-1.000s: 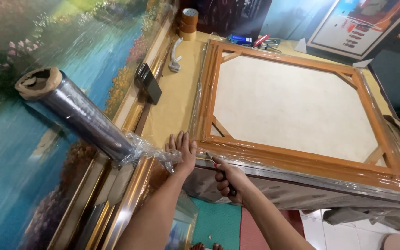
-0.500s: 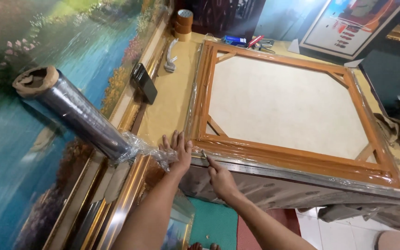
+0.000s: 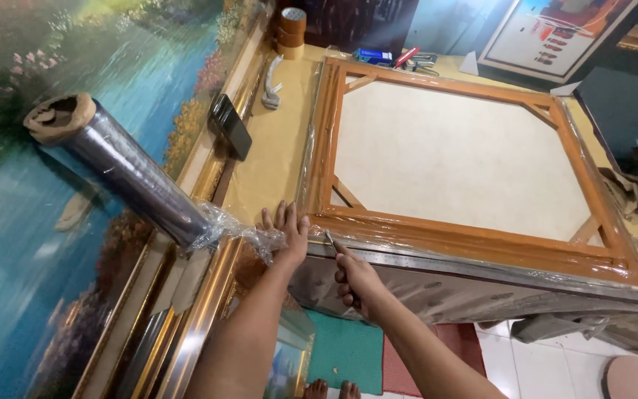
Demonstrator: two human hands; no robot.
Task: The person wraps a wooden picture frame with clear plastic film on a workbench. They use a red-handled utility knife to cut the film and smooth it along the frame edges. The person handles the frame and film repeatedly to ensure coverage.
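**Cutting the wrap at the frame corner**

At 9 o'clock one roll of clear stretch film (image 3: 123, 171) lies on a large landscape painting (image 3: 31, 222), and its loose tail runs to the near corner of one wooden stretcher frame (image 3: 467, 159), which lies back-up on the yellow table (image 3: 271, 159) at the centre. The film looks thin, soft and slippery, and I judge it tears easily; it is better held flat near the cut than pulled. The frame seems stiff and not heavy, and its wooden bars are the safe place to grip.

The left hand (image 3: 286, 235) lies flat with fingers spread, pressing the film on the corner. Just at 3 o'clock from it, the right hand (image 3: 356, 279) is closed around one small blade (image 3: 329, 240) whose tip touches the wrapped edge.

At 12 o'clock stands one stack of tape rolls (image 3: 292, 33); one black phone-like thing (image 3: 230, 125) lies at 10 o'clock.
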